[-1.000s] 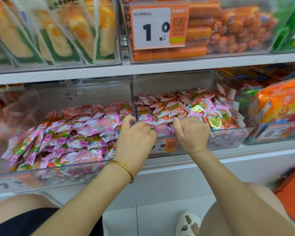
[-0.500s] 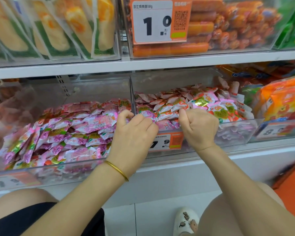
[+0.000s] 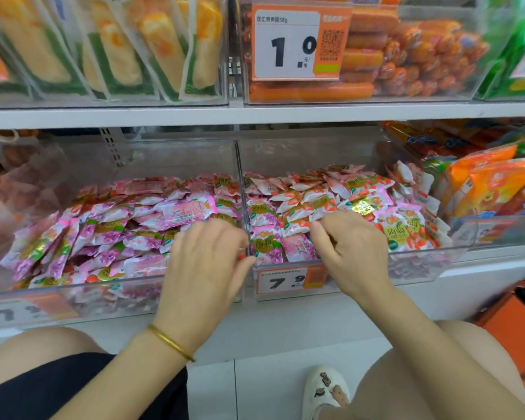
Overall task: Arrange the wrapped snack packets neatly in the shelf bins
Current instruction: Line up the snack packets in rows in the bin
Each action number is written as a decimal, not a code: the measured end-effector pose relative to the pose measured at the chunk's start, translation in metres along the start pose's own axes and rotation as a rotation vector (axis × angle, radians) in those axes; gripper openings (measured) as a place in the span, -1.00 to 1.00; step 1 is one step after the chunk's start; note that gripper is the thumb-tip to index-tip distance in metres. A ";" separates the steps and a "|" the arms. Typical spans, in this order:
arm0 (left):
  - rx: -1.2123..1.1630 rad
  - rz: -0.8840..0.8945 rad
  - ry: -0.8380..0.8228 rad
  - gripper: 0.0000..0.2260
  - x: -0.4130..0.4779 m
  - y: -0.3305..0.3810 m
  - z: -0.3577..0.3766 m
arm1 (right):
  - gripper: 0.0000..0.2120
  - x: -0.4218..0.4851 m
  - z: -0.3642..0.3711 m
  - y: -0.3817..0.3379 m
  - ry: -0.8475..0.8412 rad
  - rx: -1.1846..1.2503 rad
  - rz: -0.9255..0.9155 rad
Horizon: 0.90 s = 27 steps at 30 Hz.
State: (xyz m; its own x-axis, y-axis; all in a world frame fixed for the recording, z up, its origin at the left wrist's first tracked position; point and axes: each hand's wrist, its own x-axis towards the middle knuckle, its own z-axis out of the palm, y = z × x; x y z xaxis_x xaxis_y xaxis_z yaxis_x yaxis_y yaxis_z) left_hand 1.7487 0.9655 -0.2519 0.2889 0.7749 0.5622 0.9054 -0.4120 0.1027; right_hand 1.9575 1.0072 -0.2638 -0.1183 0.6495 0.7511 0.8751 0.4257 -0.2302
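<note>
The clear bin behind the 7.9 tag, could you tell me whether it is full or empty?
Partly full: snack packets lie heaped across the bin, yet its clear back wall stands bare above them.

Bright, even light; blurred, warped frame edges.

Yellow corn packs (image 3: 119,50) top left, orange sausages (image 3: 406,53) behind a big 1.0 tag (image 3: 297,45), green packs (image 3: 512,56) beside them, a white shelf board (image 3: 255,115) below, a small 7.9 tag (image 3: 288,280), orange bags (image 3: 491,183) on the right, a white shoe (image 3: 325,389) on the floor (image 3: 212,389)
</note>
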 end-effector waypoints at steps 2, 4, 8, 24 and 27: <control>0.006 -0.069 -0.094 -0.76 -0.005 -0.015 -0.001 | -0.67 0.006 0.001 -0.017 -0.137 0.096 0.007; -0.001 -0.048 -0.180 -0.72 -0.011 -0.023 0.004 | -0.61 0.008 0.009 -0.033 -0.350 0.086 -0.012; -0.071 -0.029 -0.203 -0.77 -0.015 -0.024 0.007 | -0.54 0.011 0.018 -0.036 -0.520 0.013 0.073; -0.257 -0.029 -0.077 -0.65 0.088 -0.031 0.006 | -0.13 0.073 0.046 -0.002 -0.973 -0.081 -0.229; -0.301 -0.077 -0.073 -0.66 0.087 -0.031 0.022 | -0.15 0.066 0.044 -0.004 -0.980 -0.079 -0.213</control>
State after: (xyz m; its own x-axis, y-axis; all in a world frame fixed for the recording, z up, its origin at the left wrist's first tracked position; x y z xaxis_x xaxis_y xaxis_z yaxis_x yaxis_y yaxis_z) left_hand 1.7523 1.0563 -0.2248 0.2550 0.8371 0.4840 0.7956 -0.4661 0.3870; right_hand 1.9254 1.0759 -0.2400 -0.5788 0.8118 -0.0771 0.8152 0.5733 -0.0824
